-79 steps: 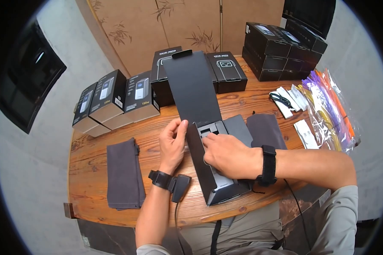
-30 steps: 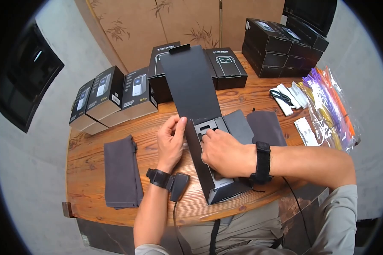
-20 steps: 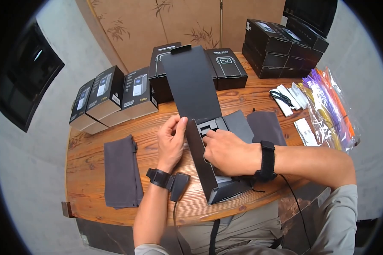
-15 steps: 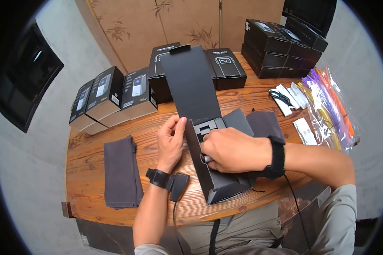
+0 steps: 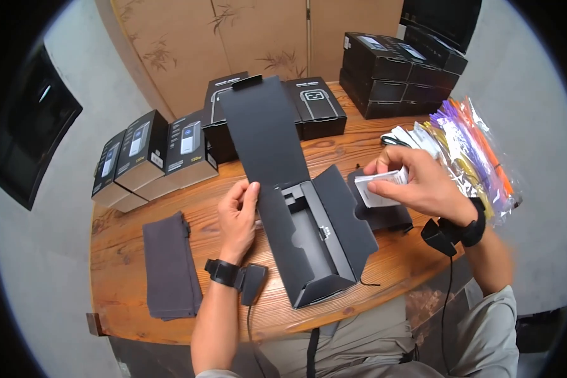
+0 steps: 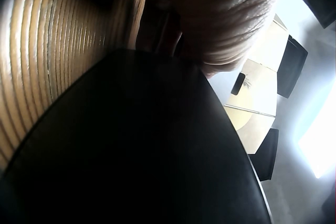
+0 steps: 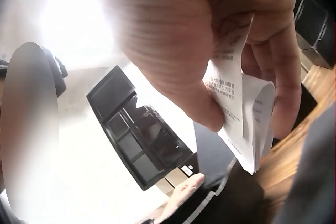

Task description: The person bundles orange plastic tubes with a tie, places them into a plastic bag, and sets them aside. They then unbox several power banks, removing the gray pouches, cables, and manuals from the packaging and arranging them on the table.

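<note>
The open black box (image 5: 278, 242) lies at the middle of the table, its long lid raised away from the person and a grey tray inside. My left hand (image 5: 238, 217) pinches the box's left side near the lid hinge. To the right of the box, my right hand (image 5: 419, 183) holds folded white paper (image 5: 377, 189) between thumb and fingers. In the right wrist view, printed text shows on the folded paper (image 7: 231, 95) under the right hand's thumb. The left wrist view shows mostly a dark surface and part of the left hand (image 6: 215, 19).
Closed boxes (image 5: 186, 142) stand at the back left, more (image 5: 318, 107) behind the lid, and a stack (image 5: 397, 75) at the back right. A grey cloth pouch (image 5: 169, 264) lies left; another (image 5: 384, 217) is under the right hand. Bagged colourful strips (image 5: 475, 154) lie at right.
My right hand has come out of the box and moved right, now with folded paper in it. The box's inside is uncovered. My left hand stays at the box's left side; the head view has shifted.
</note>
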Motion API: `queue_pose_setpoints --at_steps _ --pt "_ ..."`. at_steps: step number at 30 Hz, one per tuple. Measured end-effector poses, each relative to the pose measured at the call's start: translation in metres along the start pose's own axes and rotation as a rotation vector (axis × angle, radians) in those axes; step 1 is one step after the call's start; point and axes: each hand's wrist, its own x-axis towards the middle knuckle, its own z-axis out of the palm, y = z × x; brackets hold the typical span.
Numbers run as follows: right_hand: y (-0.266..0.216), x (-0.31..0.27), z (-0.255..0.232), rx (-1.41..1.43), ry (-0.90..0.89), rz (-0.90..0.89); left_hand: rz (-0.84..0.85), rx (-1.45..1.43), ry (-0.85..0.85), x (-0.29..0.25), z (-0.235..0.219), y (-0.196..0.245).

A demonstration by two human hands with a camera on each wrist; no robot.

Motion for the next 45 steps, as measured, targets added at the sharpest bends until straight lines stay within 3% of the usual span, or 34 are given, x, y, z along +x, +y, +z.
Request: queue_pose_setpoints --at_steps 2,6,14,20,29,33,36,40,41,45 --pt "0.033 -0.017 0.007 0.003 0.012 0.054 0.02 -0.039 -0.013 0.0 0.002 0.0" --pt "0.044 -0.035 0.015 -0.139 -0.049 0.06 -0.034 -0.056 0.007 -0.002 0.003 0.006" --pt "0.052 -0.043 0.023 -0.208 -0.108 -0.262 -0.069 -0.023 0.012 -0.002 0.002 0.005" --pt "0.052 -0.041 0.012 -0.247 -0.176 -0.298 0.004 0.009 0.006 0.0 0.001 0.0" --pt "0.05 -0.042 -0.003 -0.384 0.002 -0.334 0.003 0.014 0.013 -0.001 0.002 0.004" --pt "0.041 -0.038 -0.021 -0.521 0.204 -0.481 0.002 0.003 0.016 -0.001 0.002 0.003" --pt "0.043 -0.041 -0.039 -0.577 0.315 -0.428 0.007 0.013 0.023 -0.001 0.003 0.002" --pt "0.028 -0.059 -0.057 -0.301 0.371 0.161 -0.003 0.025 0.021 -0.001 0.002 0.003" --pt "0.04 -0.063 -0.058 -0.344 0.4 0.033 -0.008 0.029 0.02 -0.001 0.002 0.003" --pt "0.074 -0.08 -0.052 -0.273 0.29 0.072 -0.022 0.052 0.016 -0.001 0.0 0.002"
